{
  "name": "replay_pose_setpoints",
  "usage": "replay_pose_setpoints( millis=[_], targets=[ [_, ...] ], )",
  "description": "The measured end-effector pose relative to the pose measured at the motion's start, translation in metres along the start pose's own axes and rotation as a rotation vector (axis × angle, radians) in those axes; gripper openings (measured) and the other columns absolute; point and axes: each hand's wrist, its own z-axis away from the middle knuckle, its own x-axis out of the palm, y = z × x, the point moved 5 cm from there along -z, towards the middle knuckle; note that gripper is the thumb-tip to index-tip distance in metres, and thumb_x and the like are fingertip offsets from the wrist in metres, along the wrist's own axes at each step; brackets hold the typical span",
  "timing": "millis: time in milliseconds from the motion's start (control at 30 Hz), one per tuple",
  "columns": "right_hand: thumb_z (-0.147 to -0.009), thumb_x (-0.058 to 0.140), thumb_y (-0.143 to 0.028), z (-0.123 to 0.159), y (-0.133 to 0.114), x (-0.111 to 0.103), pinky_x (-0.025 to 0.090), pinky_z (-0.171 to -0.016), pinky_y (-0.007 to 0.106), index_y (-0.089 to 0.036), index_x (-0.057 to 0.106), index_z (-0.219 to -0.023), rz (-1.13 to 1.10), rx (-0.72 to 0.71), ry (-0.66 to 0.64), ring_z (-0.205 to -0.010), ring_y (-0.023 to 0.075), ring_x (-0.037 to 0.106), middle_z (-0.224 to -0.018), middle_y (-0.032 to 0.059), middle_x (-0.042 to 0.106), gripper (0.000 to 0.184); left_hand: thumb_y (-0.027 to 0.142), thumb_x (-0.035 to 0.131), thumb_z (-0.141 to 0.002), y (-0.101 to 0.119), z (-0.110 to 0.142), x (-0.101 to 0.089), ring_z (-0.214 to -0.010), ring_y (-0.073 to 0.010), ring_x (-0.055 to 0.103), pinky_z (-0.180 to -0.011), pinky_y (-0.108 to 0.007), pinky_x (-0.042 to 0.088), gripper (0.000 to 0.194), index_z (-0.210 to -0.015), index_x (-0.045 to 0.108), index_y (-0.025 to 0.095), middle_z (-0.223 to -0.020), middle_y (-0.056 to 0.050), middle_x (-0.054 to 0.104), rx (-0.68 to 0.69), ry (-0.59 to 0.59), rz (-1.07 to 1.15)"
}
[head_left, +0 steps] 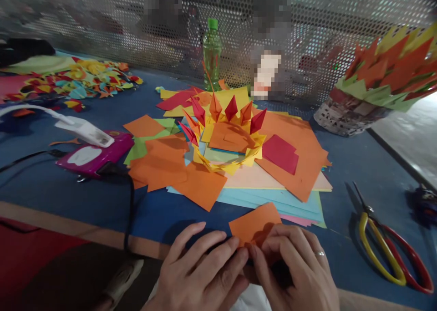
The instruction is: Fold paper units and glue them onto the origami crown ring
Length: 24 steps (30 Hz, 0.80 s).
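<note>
An orange paper square (254, 222) lies at the table's front edge, its near side between my two hands. My left hand (205, 267) pinches its lower left part, thumb and index finger together while the other fingers spread to the left. From the other side, my right hand (295, 265), with a ring on one finger, grips the near edge with curled fingers. The fold under the fingertips is partly hidden. Beyond the hands stands a ring of folded yellow paper (228, 167) with red and orange pointed pieces (215, 108) along its far side.
Orange sheets (164, 160) and blue sheets (273, 201) lie around the ring. Scissors (378, 242) rest at right, a purple power adapter (95, 154) with cables at left. A green bottle (212, 51), paper scraps (92, 79) and a paper-filled basket (351, 110) stand farther back.
</note>
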Motion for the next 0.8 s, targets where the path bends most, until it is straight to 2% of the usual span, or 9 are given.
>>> replay_pose_setpoints(
  millis=[100,200,467,667,800],
  targets=[
    [-0.090,0.069,-0.033,-0.001,0.000,0.000,0.043,-0.076,0.033,-0.027,0.058,-0.087,0.006,0.011,-0.009,-0.085,0.0204,0.062,-0.089,0.0012,0.069,0.013,0.027,0.057,-0.102,-0.001,-0.002,-0.001,-0.098,-0.0136,0.068,-0.120,-0.038,0.035,0.023,-0.106,0.079,0.026,-0.100,0.005,0.080,-0.023,0.015,0.000],
    [-0.092,0.064,-0.034,0.000,0.004,-0.001,0.045,-0.076,0.033,-0.025,0.060,-0.102,0.008,0.043,-0.011,-0.089,0.0210,0.065,-0.096,0.0036,0.071,0.014,0.025,0.055,-0.102,-0.002,-0.004,-0.002,-0.097,-0.0138,0.067,-0.119,-0.038,0.035,0.024,-0.103,0.079,0.025,-0.099,0.005,0.080,-0.037,0.020,0.008],
    [-0.093,0.058,-0.024,0.002,0.010,-0.005,0.051,-0.079,0.029,-0.023,0.061,-0.125,-0.011,-0.088,-0.074,-0.098,0.0185,0.066,-0.110,0.0044,0.073,0.033,0.025,0.055,-0.102,-0.001,-0.010,-0.002,-0.094,-0.0137,0.067,-0.119,-0.038,0.035,0.025,-0.100,0.080,0.024,-0.098,0.006,0.080,-0.041,0.039,0.046],
    [-0.093,0.055,-0.015,0.007,0.003,-0.007,0.051,-0.082,0.031,-0.037,0.066,-0.130,0.036,-0.199,-0.096,-0.112,0.0205,0.061,-0.126,0.0030,0.067,0.044,0.021,0.056,-0.101,0.000,-0.009,-0.003,-0.096,-0.0148,0.068,-0.117,-0.039,0.036,0.024,-0.102,0.079,0.023,-0.100,0.004,0.081,-0.047,0.055,0.065],
    [-0.087,0.057,-0.011,0.013,0.001,-0.006,0.052,-0.087,0.035,-0.037,0.066,-0.133,0.039,-0.220,-0.074,-0.122,0.0235,0.055,-0.134,0.0050,0.061,0.054,0.018,0.059,-0.097,0.001,-0.008,-0.004,-0.098,-0.0170,0.067,-0.115,-0.041,0.036,0.022,-0.108,0.078,0.022,-0.104,0.002,0.080,-0.058,0.014,0.086]
  ],
)
